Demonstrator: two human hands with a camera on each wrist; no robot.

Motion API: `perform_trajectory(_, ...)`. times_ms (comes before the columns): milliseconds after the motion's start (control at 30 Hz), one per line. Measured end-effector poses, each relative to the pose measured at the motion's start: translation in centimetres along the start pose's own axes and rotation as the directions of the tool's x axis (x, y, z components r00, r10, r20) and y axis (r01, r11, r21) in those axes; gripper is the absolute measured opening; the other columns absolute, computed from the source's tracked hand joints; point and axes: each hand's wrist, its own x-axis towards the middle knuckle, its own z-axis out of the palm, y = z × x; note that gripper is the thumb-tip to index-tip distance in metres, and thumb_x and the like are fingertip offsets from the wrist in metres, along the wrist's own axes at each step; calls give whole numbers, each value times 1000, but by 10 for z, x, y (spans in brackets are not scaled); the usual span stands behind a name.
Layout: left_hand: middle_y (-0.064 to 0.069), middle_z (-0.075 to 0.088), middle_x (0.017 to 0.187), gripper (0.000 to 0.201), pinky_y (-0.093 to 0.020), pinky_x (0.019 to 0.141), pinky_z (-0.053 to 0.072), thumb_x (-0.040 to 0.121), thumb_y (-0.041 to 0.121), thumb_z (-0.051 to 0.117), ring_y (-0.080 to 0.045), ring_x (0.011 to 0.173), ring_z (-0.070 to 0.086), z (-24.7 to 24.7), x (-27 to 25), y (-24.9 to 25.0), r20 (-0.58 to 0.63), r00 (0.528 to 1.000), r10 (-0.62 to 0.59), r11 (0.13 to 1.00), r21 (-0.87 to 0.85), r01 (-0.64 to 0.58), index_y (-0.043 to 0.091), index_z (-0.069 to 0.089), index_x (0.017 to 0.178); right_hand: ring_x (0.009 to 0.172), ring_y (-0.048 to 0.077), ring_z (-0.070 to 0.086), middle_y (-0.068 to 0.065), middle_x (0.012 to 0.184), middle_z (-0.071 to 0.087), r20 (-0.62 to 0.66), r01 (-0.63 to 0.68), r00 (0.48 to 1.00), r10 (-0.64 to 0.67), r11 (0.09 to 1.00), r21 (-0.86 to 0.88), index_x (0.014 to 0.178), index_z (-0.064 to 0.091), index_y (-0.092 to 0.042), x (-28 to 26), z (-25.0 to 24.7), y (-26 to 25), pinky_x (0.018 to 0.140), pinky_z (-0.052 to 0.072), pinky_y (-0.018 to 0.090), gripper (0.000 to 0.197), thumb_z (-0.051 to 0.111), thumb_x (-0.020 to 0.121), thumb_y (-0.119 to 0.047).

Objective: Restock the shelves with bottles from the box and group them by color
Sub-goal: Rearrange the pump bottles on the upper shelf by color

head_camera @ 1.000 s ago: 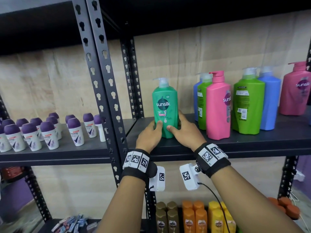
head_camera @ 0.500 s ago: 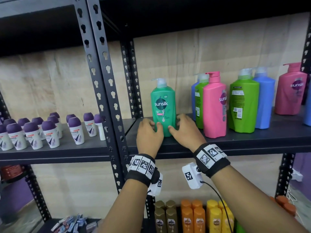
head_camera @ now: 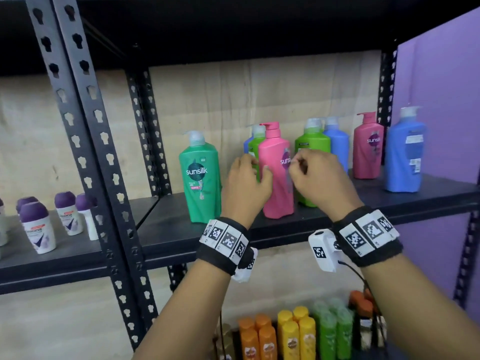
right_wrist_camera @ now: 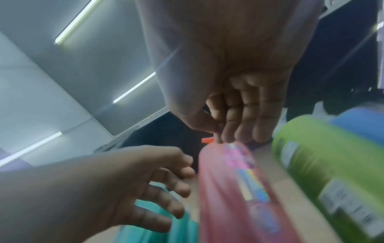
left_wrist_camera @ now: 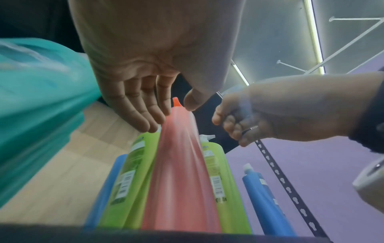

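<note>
A teal Sunsilk pump bottle (head_camera: pixel 200 175) stands alone at the left of the dark shelf (head_camera: pixel 181 229). To its right stands a pink pump bottle (head_camera: pixel 276 188), with my hands on either side of its upper half. My left hand (head_camera: pixel 255 167) has nearly straight fingers at the bottle's left edge and its thumb on the front. In the left wrist view the left hand (left_wrist_camera: pixel 172 111) straddles the pink bottle (left_wrist_camera: pixel 178 172) without closing on it. My right hand (head_camera: pixel 298 165) hovers at the label, fingers loosely curled and holding nothing. Its fingertips (right_wrist_camera: pixel 228 138) brush the pink bottle's shoulder (right_wrist_camera: pixel 232 180).
Lime green bottles (head_camera: pixel 311 162), blue bottles (head_camera: pixel 404 157) and a second pink bottle (head_camera: pixel 367 149) stand mixed further right. Purple-capped roll-ons (head_camera: pixel 37 227) fill the left shelf beyond the black upright (head_camera: pixel 85 141). Orange, yellow and green bottles (head_camera: pixel 259 339) stand on the shelf below.
Both hands have let go of the teal bottle and moved right and up to the pink bottle. The head view has swung right and closer.
</note>
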Motion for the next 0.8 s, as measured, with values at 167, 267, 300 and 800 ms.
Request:
perform_trajectory(167, -12, 46, 137, 66, -40, 103, 42, 93, 37, 64, -30, 124, 51, 22, 20, 12, 24, 999, 46, 998, -53, -44, 9, 39, 148, 103, 38, 57, 18, 112, 58, -122, -102, 989, 87, 987, -126, 112, 63, -5, 22, -8, 47, 89, 47, 44, 26, 57, 92, -21)
perform_trajectory(267, -14, 41, 138, 78, -42, 108, 42, 92, 44, 66, -35, 125, 50, 32, 26, 13, 53, 999, 6, 997, -72, -2, 10, 32, 153, 114, 41, 49, 19, 125, 46, -130, -142, 984, 122, 977, -158, 133, 52, -6, 30, 0, 64, 99, 43, 49, 49, 63, 91, -29)
perform_trajectory(300, -13, 41, 137, 80, -42, 107, 42, 92, 47, 66, -34, 125, 49, 35, 27, 13, 62, 998, -7, 996, -93, 13, 11, 31, 154, 115, 41, 49, 19, 128, 45, -115, -147, 985, 130, 977, -155, 137, 48, -7, 32, 4, 68, 99, 43, 49, 54, 64, 92, -33)
perform_trajectory(800, -8, 38, 117, 61, -27, 99, 42, 76, 41, 86, -13, 104, 42, 56, 12, 22, -45, 986, -163, 935, -326, 140, 12, 56, 119, 125, 40, 47, 18, 128, 43, -15, -272, 961, 276, 955, 118, 134, 47, -4, 27, 40, 83, 107, 41, 48, 73, 80, 80, -41)
